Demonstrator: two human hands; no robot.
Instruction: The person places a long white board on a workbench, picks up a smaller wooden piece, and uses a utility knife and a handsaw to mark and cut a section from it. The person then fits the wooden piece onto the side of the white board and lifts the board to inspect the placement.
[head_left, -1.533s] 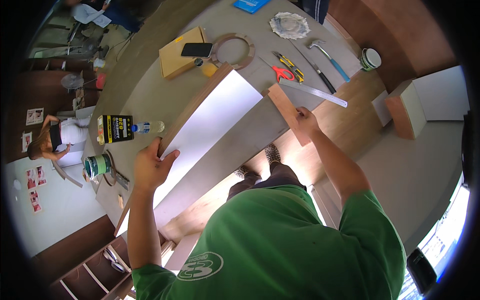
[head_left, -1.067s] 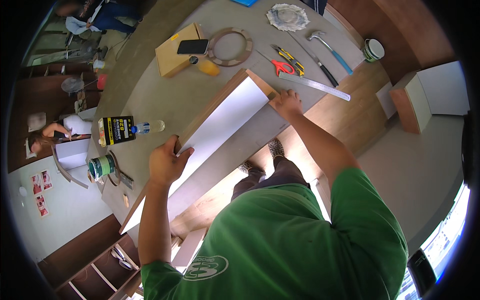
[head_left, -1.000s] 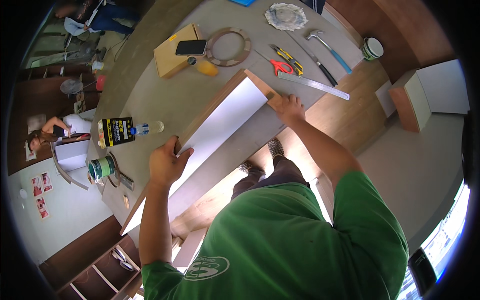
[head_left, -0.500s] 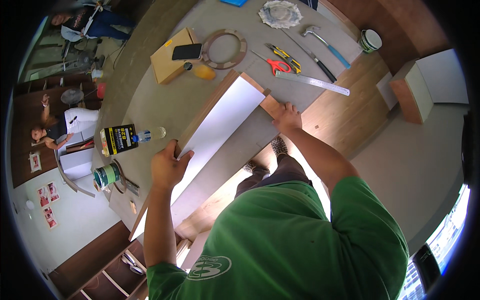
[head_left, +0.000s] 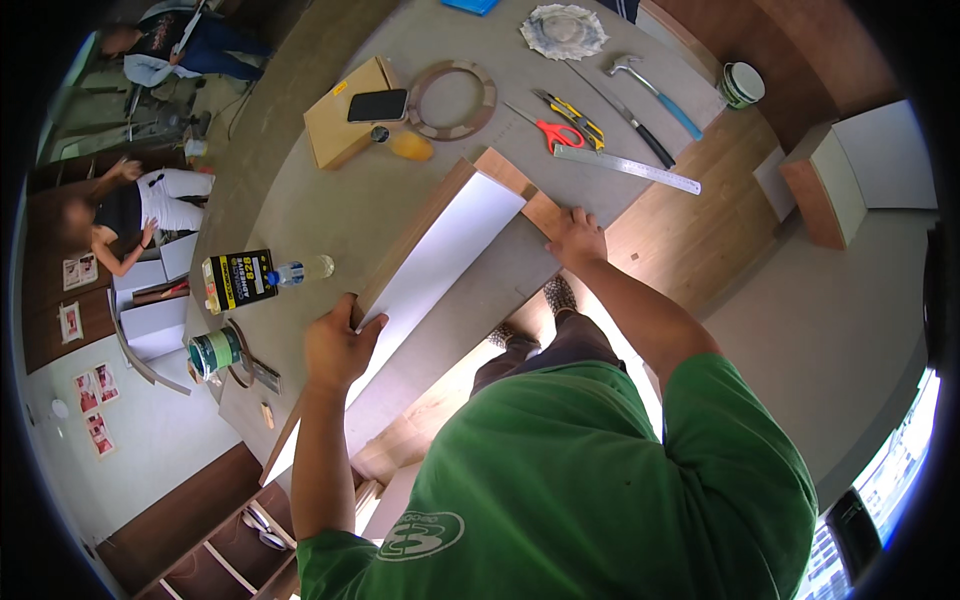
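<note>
My left hand [head_left: 342, 342] grips the long board [head_left: 442, 240] by its near-left part, with the thumb on the white face and the fingers over the brown wood-grain edge. The board lies slantwise along the front of the grey table [head_left: 290, 200]. At its far end a short brown wood-grain strip [head_left: 508, 173] crosses it and juts out toward the right. My right hand [head_left: 577, 242] is closed on that strip's near end, close to the table's edge. The underside of the strip and some fingertips are hidden.
Beyond lie red scissors [head_left: 558, 134], a yellow cutter [head_left: 570, 118], a steel ruler [head_left: 630, 170], a black-handled blade [head_left: 645, 140] and a hammer [head_left: 660, 98]. A ring [head_left: 425, 100], cardboard box [head_left: 340, 125], phone [head_left: 378, 105], bottle [head_left: 300, 271] and adhesive tin [head_left: 238, 282] stand leftward. Two people are farther left.
The long board's far end has shifted back toward me, baring more of the brown strip beyond it. My hands have barely moved. A person at left has changed pose.
</note>
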